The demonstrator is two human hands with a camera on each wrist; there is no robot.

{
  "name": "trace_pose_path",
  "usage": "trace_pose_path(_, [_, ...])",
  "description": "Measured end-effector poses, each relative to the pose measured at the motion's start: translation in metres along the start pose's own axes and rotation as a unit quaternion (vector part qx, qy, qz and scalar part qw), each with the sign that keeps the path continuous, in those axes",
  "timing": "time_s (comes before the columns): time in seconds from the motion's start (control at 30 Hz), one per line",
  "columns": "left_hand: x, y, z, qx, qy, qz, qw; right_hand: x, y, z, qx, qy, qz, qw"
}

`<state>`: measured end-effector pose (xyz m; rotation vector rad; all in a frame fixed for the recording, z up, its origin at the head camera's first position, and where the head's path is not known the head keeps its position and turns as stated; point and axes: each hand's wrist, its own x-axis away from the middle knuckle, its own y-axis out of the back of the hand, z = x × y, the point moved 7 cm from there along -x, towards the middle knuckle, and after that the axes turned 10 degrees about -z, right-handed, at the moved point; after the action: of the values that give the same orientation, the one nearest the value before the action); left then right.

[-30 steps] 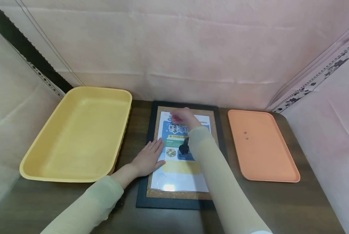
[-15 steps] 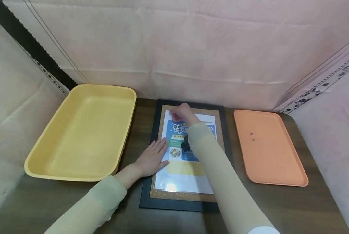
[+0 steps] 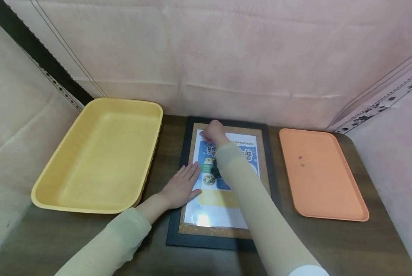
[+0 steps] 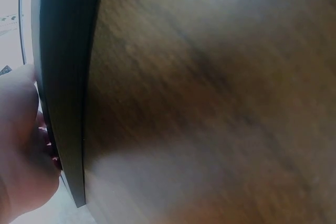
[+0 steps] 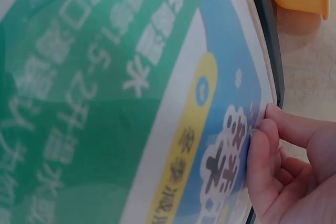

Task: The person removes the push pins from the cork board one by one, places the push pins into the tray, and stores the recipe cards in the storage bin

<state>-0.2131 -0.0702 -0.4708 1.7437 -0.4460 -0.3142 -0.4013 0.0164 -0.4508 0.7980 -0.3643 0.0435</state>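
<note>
A laminated poster [image 3: 216, 216] with blue, green and yellow print lies on a cork board [image 3: 209, 230] in a black frame [image 3: 206, 241]. Flat on the poster's left edge rests my left hand [image 3: 181, 186], fingers straight. At the poster's top left corner is my right hand [image 3: 212, 131], its fingers curled. In the right wrist view, the fingertips of that hand [image 5: 294, 171] meet in a pinch at the poster's edge; whatever small thing they hold is hidden. The left wrist view shows part of the left hand [image 4: 26, 145] beside the frame's dark side.
Left of the board stands a large yellow tray [image 3: 99, 153]. On the right lies a flat orange tray [image 3: 326, 188], bearing two tiny dark bits [image 3: 300, 157]. All rest on a brown wooden table [image 3: 375, 245], with pale cloth [image 3: 226, 57] hanging behind.
The whole head view has shifted slightly. My right hand stays at the poster's top left corner and has turned a little, its knuckles higher. The left hand has stayed on the poster.
</note>
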Motion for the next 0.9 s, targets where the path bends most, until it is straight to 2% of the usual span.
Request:
trace_pose_path(0.17, [-0.001,0.002,0.000,0.003,0.001,-0.007,1.0000,-0.001,0.001,0.006,0.040,0.008,-0.010,0.9991])
trace_pose_path(0.27, [-0.002,0.001,-0.001,0.007,0.003,-0.001,1.0000,-0.004,0.000,0.005,0.039,0.017,0.001,0.9991])
trace_pose_path(0.37, [-0.002,0.000,-0.001,0.007,0.001,0.002,1.0000,-0.008,-0.002,0.000,0.013,0.030,0.029,0.9990])
trace_pose_path(0.53, [-0.002,-0.001,0.001,0.006,0.005,0.002,1.0000,-0.002,-0.001,-0.002,-0.046,0.042,0.080,0.9949])
trace_pose_path(0.77, [-0.003,0.001,-0.001,0.010,0.007,0.009,0.9999,0.005,0.009,-0.017,-0.107,-0.002,0.099,0.9893])
trace_pose_path(0.9, [-0.001,0.002,-0.001,0.006,0.012,0.016,0.9998,0.010,0.014,-0.020,-0.143,-0.012,0.111,0.9833])
